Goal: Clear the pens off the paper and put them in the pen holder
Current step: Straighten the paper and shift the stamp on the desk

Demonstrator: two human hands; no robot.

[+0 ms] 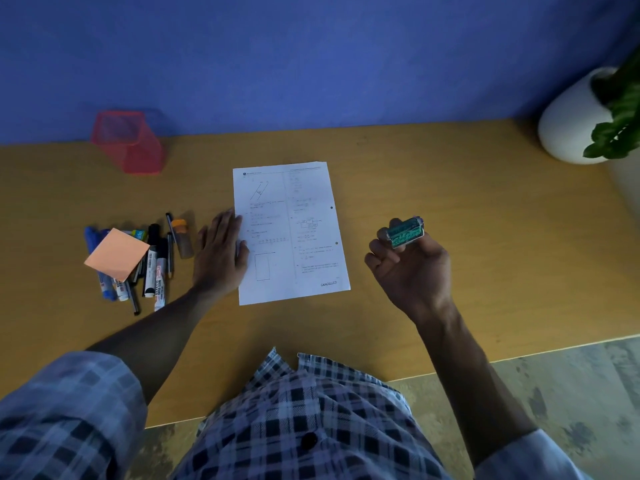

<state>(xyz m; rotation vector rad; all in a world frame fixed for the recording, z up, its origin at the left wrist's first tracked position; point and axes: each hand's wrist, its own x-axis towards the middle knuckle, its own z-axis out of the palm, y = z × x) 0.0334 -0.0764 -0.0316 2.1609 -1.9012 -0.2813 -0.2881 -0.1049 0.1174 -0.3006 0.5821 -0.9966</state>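
Note:
A printed white paper (291, 233) lies in the middle of the wooden desk (450, 188), with no pens on it. My left hand (220, 254) rests flat, fingers spread, on the paper's left edge. Left of it lies a heap of several pens and markers (152, 268), partly covered by an orange sticky-note pad (116, 252). The red mesh pen holder (130, 142) stands at the back left against the wall. My right hand (412, 268) is raised to the right of the paper, holding a small green and silver stamp-like block (405, 232) in its fingertips.
A small bottle with an orange cap (181, 237) lies beside the pens. A white round pot with a green plant (581, 119) stands at the back right corner. The blue wall runs along the desk's far edge; the desk's near edge is by my body.

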